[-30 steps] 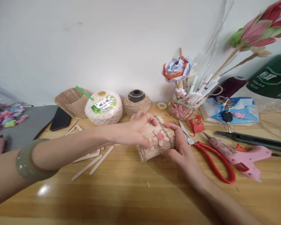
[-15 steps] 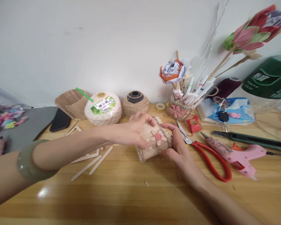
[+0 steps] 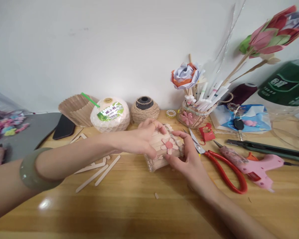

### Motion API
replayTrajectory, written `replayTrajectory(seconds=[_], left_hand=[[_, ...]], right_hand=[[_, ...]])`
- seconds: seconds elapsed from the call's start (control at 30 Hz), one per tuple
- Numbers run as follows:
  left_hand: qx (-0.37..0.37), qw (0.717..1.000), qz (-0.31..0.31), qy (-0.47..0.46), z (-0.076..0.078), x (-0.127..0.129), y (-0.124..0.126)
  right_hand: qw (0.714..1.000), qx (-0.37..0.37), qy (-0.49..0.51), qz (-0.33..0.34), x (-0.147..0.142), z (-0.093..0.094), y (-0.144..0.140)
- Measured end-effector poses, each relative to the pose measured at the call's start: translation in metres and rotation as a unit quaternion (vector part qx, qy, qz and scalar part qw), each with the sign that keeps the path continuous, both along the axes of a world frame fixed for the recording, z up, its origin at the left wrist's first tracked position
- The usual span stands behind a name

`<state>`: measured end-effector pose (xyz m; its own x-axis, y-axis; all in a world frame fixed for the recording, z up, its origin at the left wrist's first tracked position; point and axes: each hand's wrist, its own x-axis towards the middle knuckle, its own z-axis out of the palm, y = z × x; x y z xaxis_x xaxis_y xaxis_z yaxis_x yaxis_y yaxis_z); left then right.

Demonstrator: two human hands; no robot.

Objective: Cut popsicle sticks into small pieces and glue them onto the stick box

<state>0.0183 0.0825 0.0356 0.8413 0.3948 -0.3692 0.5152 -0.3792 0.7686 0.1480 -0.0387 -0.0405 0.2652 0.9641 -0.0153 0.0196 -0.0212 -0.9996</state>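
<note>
Wooden and pale, the surface [image 3: 139, 205] fills the lower half of our view and meets a white wall [image 3: 89, 43] behind it. At the far right we see a green-capped clear jug [image 3: 286, 89], with tall paper flowers [image 3: 271, 31] leaning above it. Along the wall stand a white coconut drink [image 3: 110, 114] with a green straw, a fan of wooden sticks [image 3: 74, 109] to its left, a ball of twine [image 3: 145, 109] to its right, and a decorated holder of pens [image 3: 194, 114] bearing a paper rose. A pink glue gun [image 3: 259, 164] and red-handled scissors [image 3: 223, 166] lie to the right of our hands.

Near the middle of the surface lies the stick-built cup [image 3: 161, 152], tipped on its side, with a pink flower [image 3: 168, 145] on its wall. Our left hand [image 3: 139, 141], its arm wearing a grey-green bangle [image 3: 31, 171], closes over the cup from above and the left. Our right hand [image 3: 186, 156] grips the cup's right end, thumb beside the flower. Loose flat sticks [image 3: 99, 171] lie just left of the cup, under our left forearm.
</note>
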Motion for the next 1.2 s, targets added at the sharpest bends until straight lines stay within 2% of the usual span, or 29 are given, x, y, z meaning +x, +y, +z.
replayTrajectory(seconds=[0.27,1.03,1.2], left_hand=[[-0.021,1.0,0.002,-0.017,-0.004,-0.002,0.003],[-0.041,0.999,0.012,-0.027,-0.008,-0.002,0.003],[-0.026,0.997,-0.018,-0.075,-0.014,-0.005,0.007]], right_hand=[[0.999,-0.024,0.021,0.026,0.003,0.004,-0.001],[0.999,0.005,0.033,0.022,0.001,0.004,0.0],[1.0,0.015,0.011,0.018,0.001,0.003,0.001]])
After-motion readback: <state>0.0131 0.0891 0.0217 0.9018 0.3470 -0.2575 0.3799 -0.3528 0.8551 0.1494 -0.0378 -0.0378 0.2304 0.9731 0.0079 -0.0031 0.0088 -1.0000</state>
